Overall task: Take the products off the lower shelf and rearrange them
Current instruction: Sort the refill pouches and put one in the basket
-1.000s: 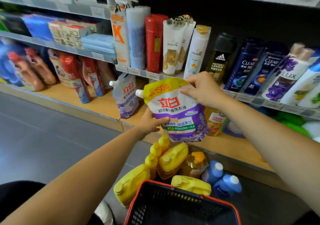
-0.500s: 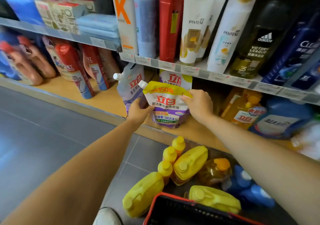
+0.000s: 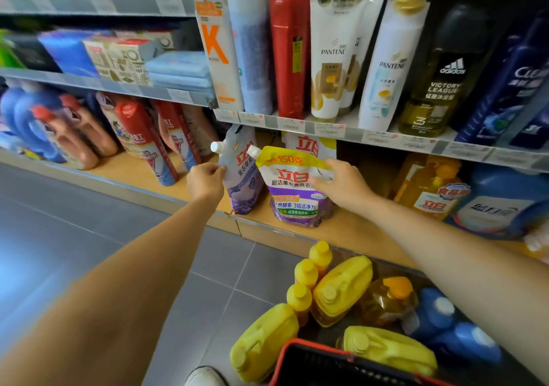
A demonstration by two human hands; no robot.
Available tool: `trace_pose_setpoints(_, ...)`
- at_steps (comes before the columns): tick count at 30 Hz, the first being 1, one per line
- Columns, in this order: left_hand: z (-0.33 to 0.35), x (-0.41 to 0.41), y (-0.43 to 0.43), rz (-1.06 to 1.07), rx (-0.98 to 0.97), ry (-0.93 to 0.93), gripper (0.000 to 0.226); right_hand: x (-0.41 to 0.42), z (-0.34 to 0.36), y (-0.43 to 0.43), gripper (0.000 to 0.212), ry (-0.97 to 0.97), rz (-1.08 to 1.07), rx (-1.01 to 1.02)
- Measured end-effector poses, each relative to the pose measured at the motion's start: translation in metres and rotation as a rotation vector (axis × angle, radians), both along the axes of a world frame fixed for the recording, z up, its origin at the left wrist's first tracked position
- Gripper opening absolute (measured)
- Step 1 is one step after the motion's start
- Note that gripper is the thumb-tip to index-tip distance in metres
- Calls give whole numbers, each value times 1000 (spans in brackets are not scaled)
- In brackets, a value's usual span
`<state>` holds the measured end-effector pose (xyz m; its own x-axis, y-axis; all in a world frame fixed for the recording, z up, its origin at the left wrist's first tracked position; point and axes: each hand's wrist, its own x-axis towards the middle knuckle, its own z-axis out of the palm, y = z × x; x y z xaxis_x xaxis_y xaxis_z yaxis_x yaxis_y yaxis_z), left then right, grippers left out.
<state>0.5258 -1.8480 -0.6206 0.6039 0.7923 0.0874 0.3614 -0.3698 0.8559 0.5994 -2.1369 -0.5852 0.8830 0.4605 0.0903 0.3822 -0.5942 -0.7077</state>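
A yellow-topped purple detergent pouch [image 3: 292,189] stands upright on the wooden lower shelf [image 3: 350,231]. My right hand [image 3: 341,182] grips its upper right edge. To its left stands a pale purple pouch [image 3: 242,178] with a white spout. My left hand [image 3: 206,182] pinches that pouch's left edge. A third pouch [image 3: 309,146] shows behind them, mostly hidden.
Red-capped bottles [image 3: 139,136] stand left on the lower shelf; orange [image 3: 427,186] and blue jugs [image 3: 499,204] stand right. Shampoo bottles [image 3: 335,56] fill the shelf above. On the grey floor lie yellow jugs [image 3: 341,290], blue jugs [image 3: 451,326] and a red-rimmed black basket [image 3: 341,365].
The yellow-topped pouch went from held in the air down onto the lower shelf. My left hand left it and took hold of the pale purple pouch beside it.
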Motion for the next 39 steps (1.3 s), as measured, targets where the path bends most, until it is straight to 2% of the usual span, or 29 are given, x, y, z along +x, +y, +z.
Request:
trace_pose_setpoints(4,27,-11,-10,-24,166,39,20,-9,13,-10,70,107,122,-7)
trace_pose_setpoints(7,52,-26,-15,-91,294,64,22,-22,24,-19,90,-31,72,-102)
trace_pose_setpoints(11,83,-56,-24,-181,364,58,21,-47,42,-28,83,-225,71,3)
trace_pose_setpoints(18,135,-126,-43,-404,418,10,25,-96,71,-39,65,-138,146,211)
trace_pose_setpoints(21,154,-150,-60,-514,363,-58,23,-110,80,-40,67,-93,135,243)
trace_pose_setpoints(25,176,-175,-100,-607,245,-165,20,-127,90,-48,72,251,80,367)
trace_pose_setpoints(28,181,-186,-130,-625,72,-252,18,-144,86,-64,46,538,51,596)
trace_pose_setpoints(30,179,-190,-149,-585,-65,-321,17,-155,85,-79,34,646,13,773)
trace_pose_setpoints(32,177,-192,-165,-522,-164,-377,21,-160,87,-96,32,643,-57,839)
trace_pose_setpoints(35,170,-193,-188,-486,-269,-358,23,-166,98,-123,22,573,-76,858)
trace_pose_setpoints(39,149,-189,-214,-471,-387,-287,19,-182,101,-156,11,338,-35,766)
